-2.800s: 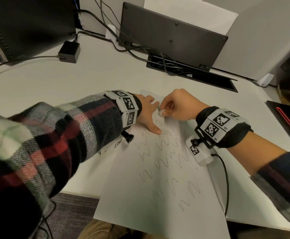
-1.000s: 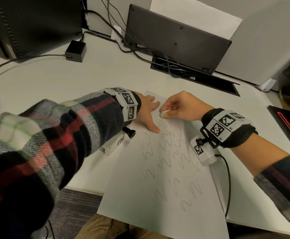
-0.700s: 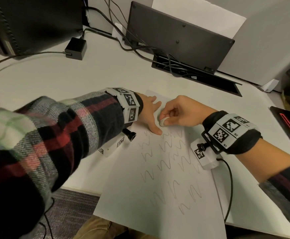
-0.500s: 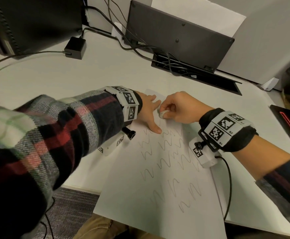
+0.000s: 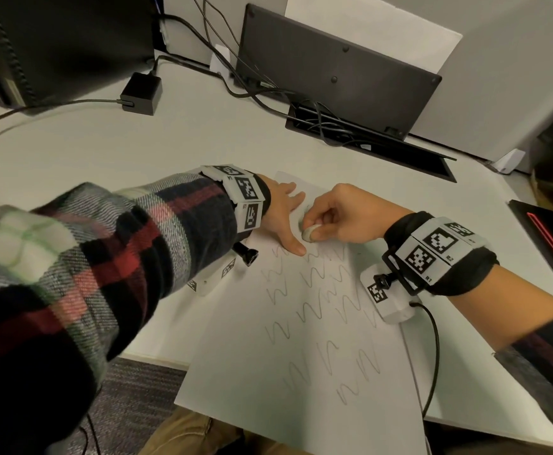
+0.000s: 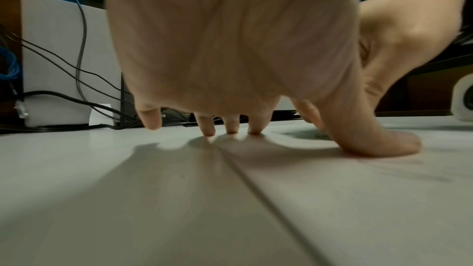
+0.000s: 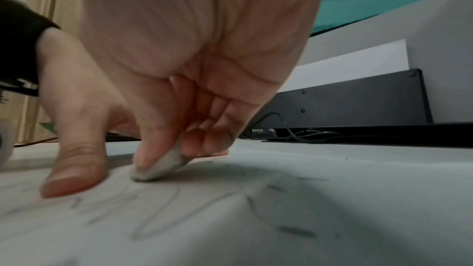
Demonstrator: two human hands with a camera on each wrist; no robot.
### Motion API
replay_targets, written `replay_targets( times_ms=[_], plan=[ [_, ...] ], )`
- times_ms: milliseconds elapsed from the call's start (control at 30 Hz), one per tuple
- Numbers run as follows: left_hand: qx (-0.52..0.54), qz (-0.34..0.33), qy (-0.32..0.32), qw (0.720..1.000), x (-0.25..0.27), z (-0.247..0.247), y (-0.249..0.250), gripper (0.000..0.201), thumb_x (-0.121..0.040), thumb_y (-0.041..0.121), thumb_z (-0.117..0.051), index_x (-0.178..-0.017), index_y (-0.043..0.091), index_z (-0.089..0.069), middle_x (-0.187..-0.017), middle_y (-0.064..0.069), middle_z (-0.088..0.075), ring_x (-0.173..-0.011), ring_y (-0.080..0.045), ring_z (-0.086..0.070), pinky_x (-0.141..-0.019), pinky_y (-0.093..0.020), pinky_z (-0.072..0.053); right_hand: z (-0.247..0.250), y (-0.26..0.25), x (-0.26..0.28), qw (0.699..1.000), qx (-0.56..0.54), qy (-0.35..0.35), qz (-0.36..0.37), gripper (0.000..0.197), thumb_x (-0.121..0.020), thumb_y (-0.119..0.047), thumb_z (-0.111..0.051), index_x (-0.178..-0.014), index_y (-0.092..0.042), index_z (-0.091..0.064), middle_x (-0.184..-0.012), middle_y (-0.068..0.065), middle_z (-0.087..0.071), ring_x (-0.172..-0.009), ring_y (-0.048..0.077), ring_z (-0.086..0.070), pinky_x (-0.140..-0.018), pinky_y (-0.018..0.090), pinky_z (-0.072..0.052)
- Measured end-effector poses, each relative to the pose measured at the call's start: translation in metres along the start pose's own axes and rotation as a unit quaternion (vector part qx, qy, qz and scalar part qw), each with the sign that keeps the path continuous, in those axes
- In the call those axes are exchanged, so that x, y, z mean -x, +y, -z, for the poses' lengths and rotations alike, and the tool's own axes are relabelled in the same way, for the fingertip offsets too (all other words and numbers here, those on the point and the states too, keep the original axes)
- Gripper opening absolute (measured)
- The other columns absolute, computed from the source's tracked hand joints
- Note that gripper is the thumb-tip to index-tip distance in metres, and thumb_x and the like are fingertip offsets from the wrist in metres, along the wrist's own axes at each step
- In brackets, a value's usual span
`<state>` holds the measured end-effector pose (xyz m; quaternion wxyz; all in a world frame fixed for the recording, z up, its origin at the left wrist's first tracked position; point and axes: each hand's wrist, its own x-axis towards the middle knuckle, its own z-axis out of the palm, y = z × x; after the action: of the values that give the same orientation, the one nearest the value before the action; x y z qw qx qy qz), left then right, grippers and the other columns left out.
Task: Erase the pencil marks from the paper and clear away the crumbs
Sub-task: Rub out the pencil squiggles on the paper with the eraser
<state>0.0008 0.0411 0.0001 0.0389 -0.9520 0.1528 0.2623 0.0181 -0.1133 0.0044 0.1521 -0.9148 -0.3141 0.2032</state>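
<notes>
Right hand [image 5: 344,213] pinches a small rounded grey-white eraser [image 5: 308,233] between thumb and fingertips, its lower edge down on the large white sheet of paper [image 5: 301,366]. Contact sits at the sheet's 12 o'clock end, just right of the left thumb.

Left hand [image 5: 281,211] spread flat, fingertips and thumb pressing the paper's far-left corner against the white desk [image 5: 104,152]. Holds nothing.

Grey zigzag pencil marks [image 5: 314,310] run in rows from the eraser toward 6 o'clock; most look untouched. Dark crumbs [image 7: 294,230] lie on the paper at the eraser's 3 o'clock side in the right wrist view. A grey smudge [image 6: 304,135] shows by the left thumb.

Judgement: early in the erasing; far end looks partly cleared, crumbs not yet swept.

To do it well:
- Short strokes, rubbing away from the pinning hand so the sheet pulls taut, not buckles.
- Shift the left hand down as rows advance toward 6 o'clock.
- Turn the eraser to a cleaner face; its tip looks soiled and may smear.
- Light pressure near the paper's edge.
</notes>
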Motion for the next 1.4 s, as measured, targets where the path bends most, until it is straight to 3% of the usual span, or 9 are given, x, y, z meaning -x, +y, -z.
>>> replay_targets(
  times_ms=[167,333,400,533,767,933,1100,1300,1400],
  plan=[
    [0.025,-0.009,0.014,1.000,-0.003,0.001,-0.005,0.110,-0.068,0.071,-0.060,-0.149,0.034,0.005,-0.155,0.003,0.001,-0.142,-0.021,-0.011,-0.109,-0.039,-0.024,0.007,0.006,-0.010,0.997,-0.001,0.071,-0.029,0.013,-0.078,-0.015,-0.072,-0.091,-0.013,-0.072,-0.075,-0.010,-0.064,-0.062,-0.004,-0.052,-0.061,0.004,-0.041],
    [0.031,-0.005,0.010,0.999,-0.003,-0.001,-0.009,0.111,-0.068,0.071,-0.060,-0.149,0.036,0.007,-0.155,0.008,0.003,-0.143,-0.018,-0.011,-0.109,-0.039,-0.024,0.007,0.005,-0.014,0.997,0.001,0.068,-0.034,0.016,-0.077,-0.016,-0.073,-0.092,-0.013,-0.073,-0.072,-0.012,-0.062,-0.062,-0.003,-0.052,-0.062,0.005,-0.042],
    [0.023,0.004,0.013,1.000,-0.003,-0.002,-0.008,0.110,-0.069,0.074,-0.056,-0.149,0.034,0.009,-0.155,0.009,0.005,-0.143,-0.017,-0.011,-0.110,-0.039,-0.022,0.007,0.004,-0.012,0.998,-0.014,0.060,-0.030,0.016,-0.076,-0.015,-0.074,-0.092,-0.013,-0.073,-0.074,-0.007,-0.066,-0.059,-0.006,-0.052,-0.065,0.009,-0.044],
    [0.011,0.018,0.007,1.000,-0.004,-0.002,-0.004,0.110,-0.070,0.078,-0.051,-0.148,0.033,0.011,-0.156,0.007,0.009,-0.144,-0.017,-0.006,-0.111,-0.040,-0.017,0.003,-0.004,-0.003,0.998,-0.062,0.008,-0.012,0.013,-0.075,-0.012,-0.075,-0.089,-0.013,-0.074,-0.081,0.011,-0.070,-0.064,0.004,-0.054,-0.069,0.023,-0.048],
    [0.024,0.015,-0.002,1.000,-0.004,-0.001,-0.004,0.112,-0.068,0.076,-0.055,-0.148,0.034,0.012,-0.156,0.007,0.010,-0.144,-0.018,-0.005,-0.111,-0.041,-0.018,0.003,-0.003,-0.009,0.998,0.004,0.064,-0.007,0.013,-0.076,-0.015,-0.074,-0.089,-0.012,-0.073,-0.072,-0.005,-0.065,-0.056,-0.008,-0.052,-0.059,0.007,-0.042],
    [0.014,0.019,-0.003,1.000,-0.003,0.000,-0.002,0.112,-0.069,0.076,-0.053,-0.148,0.031,0.012,-0.156,0.006,0.011,-0.144,-0.018,-0.004,-0.112,-0.040,-0.017,-0.002,-0.007,0.001,0.999,-0.042,-0.003,-0.002,0.014,-0.076,-0.012,-0.074,-0.090,-0.012,-0.073,-0.080,0.003,-0.070,-0.063,0.001,-0.055,-0.068,0.018,-0.049],
    [0.016,0.014,0.000,1.000,-0.001,0.000,-0.002,0.111,-0.071,0.074,-0.054,-0.148,0.030,0.012,-0.156,0.005,0.010,-0.144,-0.019,-0.004,-0.112,-0.042,-0.018,0.002,0.000,-0.009,0.997,0.020,0.067,-0.022,0.015,-0.077,-0.016,-0.073,-0.091,-0.010,-0.073,-0.069,-0.012,-0.063,-0.058,-0.008,-0.053,-0.059,0.005,-0.042],
    [0.022,0.013,-0.004,1.000,-0.001,0.000,-0.002,0.111,-0.072,0.074,-0.054,-0.148,0.029,0.012,-0.156,0.005,0.011,-0.144,-0.019,-0.003,-0.113,-0.040,-0.017,-0.003,-0.008,0.000,1.000,-0.002,0.003,0.003,0.013,-0.078,-0.013,-0.073,-0.090,-0.011,-0.073,-0.078,-0.001,-0.069,-0.058,-0.003,-0.054,-0.063,0.011,-0.045],
    [0.015,0.011,0.001,1.000,0.000,0.000,-0.001,0.110,-0.071,0.074,-0.053,-0.149,0.029,0.011,-0.156,0.005,0.009,-0.144,-0.020,-0.005,-0.112,-0.041,-0.018,0.000,-0.002,-0.006,0.998,0.021,0.054,-0.018,0.015,-0.078,-0.015,-0.072,-0.092,-0.010,-0.072,-0.077,-0.003,-0.066,-0.059,-0.001,-0.053,-0.061,0.006,-0.042]
  ],
)
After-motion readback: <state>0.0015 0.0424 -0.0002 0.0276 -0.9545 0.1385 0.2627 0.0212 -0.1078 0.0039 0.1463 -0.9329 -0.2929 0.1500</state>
